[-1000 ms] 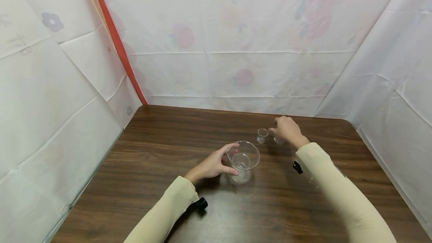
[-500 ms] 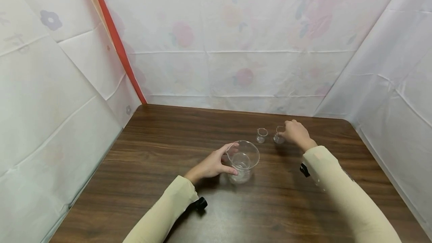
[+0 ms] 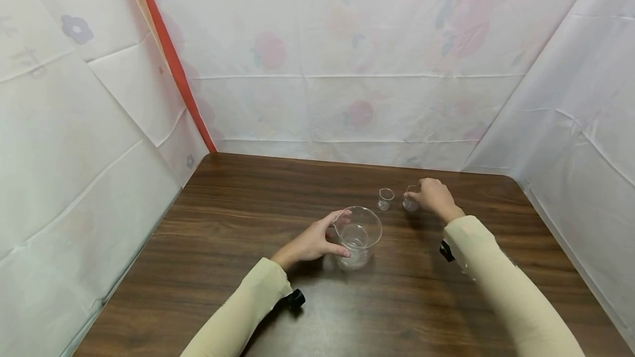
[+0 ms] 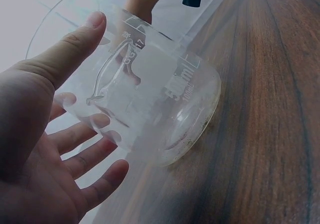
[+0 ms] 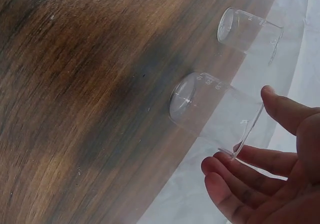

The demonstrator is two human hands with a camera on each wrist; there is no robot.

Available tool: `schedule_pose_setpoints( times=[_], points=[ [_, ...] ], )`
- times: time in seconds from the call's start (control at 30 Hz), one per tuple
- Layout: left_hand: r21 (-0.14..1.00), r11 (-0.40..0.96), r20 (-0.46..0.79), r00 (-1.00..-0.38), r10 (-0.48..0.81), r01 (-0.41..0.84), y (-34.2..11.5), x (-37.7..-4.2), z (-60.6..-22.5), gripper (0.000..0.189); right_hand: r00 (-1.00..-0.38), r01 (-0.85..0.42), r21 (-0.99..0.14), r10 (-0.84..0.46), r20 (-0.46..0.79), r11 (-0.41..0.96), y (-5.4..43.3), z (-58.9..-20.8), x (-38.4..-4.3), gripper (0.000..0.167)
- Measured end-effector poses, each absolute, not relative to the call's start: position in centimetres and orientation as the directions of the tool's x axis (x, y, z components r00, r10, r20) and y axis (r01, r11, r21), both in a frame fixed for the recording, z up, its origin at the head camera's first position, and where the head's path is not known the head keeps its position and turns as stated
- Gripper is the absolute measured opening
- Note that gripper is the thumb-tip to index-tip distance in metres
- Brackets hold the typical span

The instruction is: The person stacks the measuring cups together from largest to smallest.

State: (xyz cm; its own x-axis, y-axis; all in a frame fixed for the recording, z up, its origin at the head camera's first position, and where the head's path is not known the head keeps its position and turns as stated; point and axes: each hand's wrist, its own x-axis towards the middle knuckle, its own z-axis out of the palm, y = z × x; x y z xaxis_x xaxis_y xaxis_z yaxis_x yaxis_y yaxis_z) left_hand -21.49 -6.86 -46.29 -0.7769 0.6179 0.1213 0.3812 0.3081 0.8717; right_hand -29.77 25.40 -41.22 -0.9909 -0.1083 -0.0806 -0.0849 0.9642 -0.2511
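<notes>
A large clear glass beaker [image 3: 359, 258] with white graduation marks stands on the table, left of two small ones. My left hand [image 3: 312, 241] holds it from the left, thumb on the near side and fingers around the back; in the left wrist view the ring and little fingers hang free of the glass. Farther back and to the right, my right hand [image 3: 435, 198] has thumb and fingertips at opposite sides of a small glass beaker's [image 5: 210, 104] rim. That beaker stands upright. A matching small beaker [image 3: 386, 199] sits just left of it, untouched.
The dark wood-grain table [image 3: 218, 225] backs onto a white patterned sheet [image 3: 317, 109], with similar sheeting at both sides. A red strip [image 3: 171, 59] runs down the left corner. Black devices are strapped at both wrists.
My right hand shifted rightward off the small beaker, uncovering it, then came slightly back left with its fingers at the rim. The left hand and large beaker stay in place.
</notes>
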Motion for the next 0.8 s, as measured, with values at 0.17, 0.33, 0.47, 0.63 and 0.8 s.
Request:
schedule_pose_setpoints(
  times=[0.17, 0.33, 0.47, 0.63, 0.8],
  points=[
    [0.870, 0.315, 0.117, -0.779, 0.616, 0.379, -6.86, -21.46, -46.21, 0.087, -0.991, -0.103, -0.249, -0.121, -0.059, 0.963, 25.34, -41.20, -29.98, 0.053],
    [0.867, 0.310, 0.125, -0.771, 0.624, 0.391, -6.96, -21.50, -46.04, 0.088, -0.987, -0.105, -0.289, -0.134, -0.083, 0.952, 25.14, -40.96, -30.06, 0.047],
    [0.868, 0.305, 0.124, -0.767, 0.629, 0.391, -7.13, -21.49, -46.02, 0.089, -0.983, -0.104, -0.325, -0.146, -0.109, 0.940, 25.14, -40.88, -30.03, 0.044],
    [0.876, 0.313, 0.100, -0.772, 0.627, 0.367, -7.26, -21.33, -46.06, 0.092, -0.981, -0.098, -0.324, -0.145, -0.125, 0.941, 25.16, -40.87, -29.88, 0.046],
    [0.872, 0.313, 0.099, -0.761, 0.641, 0.377, -7.26, -21.33, -46.14, 0.090, -0.980, -0.097, -0.326, -0.148, -0.135, 0.940, 25.07, -40.68, -29.91, 0.049]
  ],
)
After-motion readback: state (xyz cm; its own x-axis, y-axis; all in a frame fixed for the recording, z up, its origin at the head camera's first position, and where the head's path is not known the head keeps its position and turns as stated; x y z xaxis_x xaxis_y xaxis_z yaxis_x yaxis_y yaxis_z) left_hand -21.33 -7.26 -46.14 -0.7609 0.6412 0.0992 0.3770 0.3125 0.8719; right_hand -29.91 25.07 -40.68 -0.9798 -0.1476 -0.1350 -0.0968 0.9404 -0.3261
